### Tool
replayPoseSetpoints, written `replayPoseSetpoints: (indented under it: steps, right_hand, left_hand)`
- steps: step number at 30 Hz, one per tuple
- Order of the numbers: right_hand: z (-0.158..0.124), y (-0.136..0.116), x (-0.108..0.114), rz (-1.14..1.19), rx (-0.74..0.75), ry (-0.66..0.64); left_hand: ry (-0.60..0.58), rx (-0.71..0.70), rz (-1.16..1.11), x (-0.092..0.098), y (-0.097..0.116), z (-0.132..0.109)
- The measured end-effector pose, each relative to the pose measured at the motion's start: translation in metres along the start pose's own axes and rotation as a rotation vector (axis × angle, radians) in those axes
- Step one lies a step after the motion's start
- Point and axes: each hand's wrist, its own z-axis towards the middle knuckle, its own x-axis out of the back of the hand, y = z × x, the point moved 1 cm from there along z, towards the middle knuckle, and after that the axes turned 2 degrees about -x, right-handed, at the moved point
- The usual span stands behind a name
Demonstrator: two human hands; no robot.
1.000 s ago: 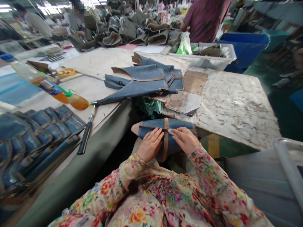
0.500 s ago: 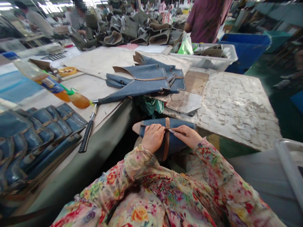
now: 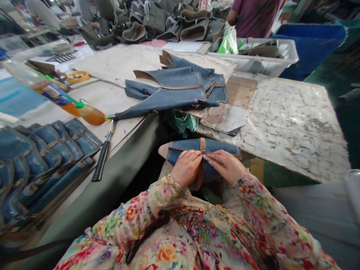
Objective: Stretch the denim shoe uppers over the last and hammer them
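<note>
A blue leather-like piece (image 3: 180, 145) with a pale pointed end lies across my lap. A narrow brown strap (image 3: 200, 176) runs across its middle. My left hand (image 3: 187, 167) is closed at the strap's left edge, its fingers together and pressing the piece. From the right, my right hand (image 3: 227, 165) pinches a small, thin, silvery tool (image 3: 206, 157), whose tip points at the strap beside my left fingertips. What kind of tool it is cannot be made out. My fingers hide the spot where the tip meets the strap.
On the table ahead lie more blue pieces (image 3: 174, 88) and a black-handled hammer (image 3: 101, 159). Strapped blue pieces (image 3: 47, 150) are lined up at left, near an orange-liquid bottle (image 3: 91, 114). A white bin (image 3: 258, 62) stands behind a worn board (image 3: 295, 123). A person (image 3: 255, 18) is beyond.
My right fingers have come closer to my left fingertips, and less of the tool shows. The camera view has shifted slightly. Both hands stay at the strap.
</note>
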Motion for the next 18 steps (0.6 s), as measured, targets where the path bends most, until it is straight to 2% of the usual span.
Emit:
replayPoseSetpoints:
  steps: [11, 18]
  right_hand:
    - [0.001, -0.019, -0.009, -0.252, -0.094, 0.067]
    - [0.010, -0.025, -0.005, -0.449, -0.104, 0.018]
  left_hand:
    - [0.005, -0.012, -0.001, -0.004, -0.001, 0.004]
    - [0.003, -0.018, 0.014, -0.001, 0.000, 0.006]
